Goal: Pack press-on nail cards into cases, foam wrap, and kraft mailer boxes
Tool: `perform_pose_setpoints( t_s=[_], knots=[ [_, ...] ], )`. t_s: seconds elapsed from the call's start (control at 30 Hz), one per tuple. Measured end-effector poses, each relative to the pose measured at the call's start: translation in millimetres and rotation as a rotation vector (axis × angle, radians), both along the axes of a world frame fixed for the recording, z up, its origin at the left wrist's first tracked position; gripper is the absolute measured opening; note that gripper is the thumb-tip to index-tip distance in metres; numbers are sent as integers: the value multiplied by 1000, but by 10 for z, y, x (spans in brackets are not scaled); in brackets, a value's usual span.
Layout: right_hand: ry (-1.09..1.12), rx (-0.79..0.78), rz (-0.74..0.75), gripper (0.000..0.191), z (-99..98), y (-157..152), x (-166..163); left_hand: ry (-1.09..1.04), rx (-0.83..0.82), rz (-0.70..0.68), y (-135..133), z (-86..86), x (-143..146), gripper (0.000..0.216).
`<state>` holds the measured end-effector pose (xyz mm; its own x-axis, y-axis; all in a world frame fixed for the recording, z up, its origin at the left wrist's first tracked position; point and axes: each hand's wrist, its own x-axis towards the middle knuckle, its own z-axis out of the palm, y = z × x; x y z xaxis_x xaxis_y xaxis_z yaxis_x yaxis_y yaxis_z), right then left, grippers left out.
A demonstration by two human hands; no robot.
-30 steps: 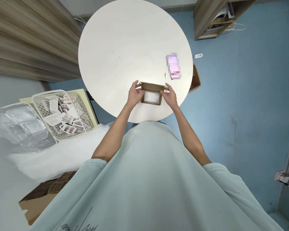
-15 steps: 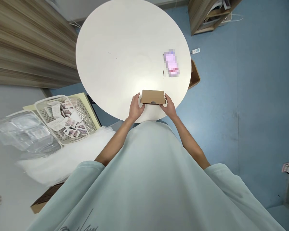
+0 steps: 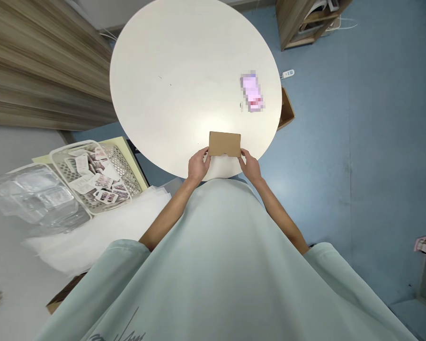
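A small brown cardboard box (image 3: 225, 144) rests near the front edge of the round white table (image 3: 156, 118), its lid lying flat. A small notch shows in the middle of its front edge. My left hand (image 3: 199, 166) grips the front left corner between thumb and fingers. At the opposite front corner, my right hand (image 3: 250, 166) pinches the box the same way. The undersides of the fingertips are partly hidden. Farther back on the right of the table lies a pixelated pink-purple object (image 3: 252, 91), apart from both hands.
On my left stand a white basket (image 3: 122, 163) of printed cards and a pile of clear plastic bags (image 3: 42, 194). An open cardboard carton (image 3: 287, 110) sits beyond the table's right edge, below a white power strip (image 3: 288, 74). A wooden shelf (image 3: 291, 28) is at the back right.
The box's lid has come down flat, and the side flaps that stuck out are no longer visible. Both hands have shifted slightly toward me, onto the front corners.
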<state>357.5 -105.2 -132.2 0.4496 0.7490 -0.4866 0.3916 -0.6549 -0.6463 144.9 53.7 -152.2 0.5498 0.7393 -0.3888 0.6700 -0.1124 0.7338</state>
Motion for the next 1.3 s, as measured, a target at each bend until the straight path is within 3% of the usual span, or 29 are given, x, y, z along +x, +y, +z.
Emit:
perform_pose_setpoints(
  t_s=[0.33, 0.5, 0.77, 1.07, 1.3],
  knots=[
    [-15, -196, 66, 49, -170, -30, -104, 114, -148, -6, 9, -201, -59, 37],
    [-24, -228, 64, 47, -200, -25, -126, 114, -177, 25, 19, -184, -27, 43],
    [126, -170, -7, 33, -325, -30, -158, 148, -239, 184, -24, -231, 26, 47],
    [236, -91, -260, 27, -566, -63, -255, 207, -245, 175, -45, -364, 54, 53],
    [278, -78, -300, 17, -702, -96, -261, 231, -231, 123, 3, -356, 73, 50]
  ],
)
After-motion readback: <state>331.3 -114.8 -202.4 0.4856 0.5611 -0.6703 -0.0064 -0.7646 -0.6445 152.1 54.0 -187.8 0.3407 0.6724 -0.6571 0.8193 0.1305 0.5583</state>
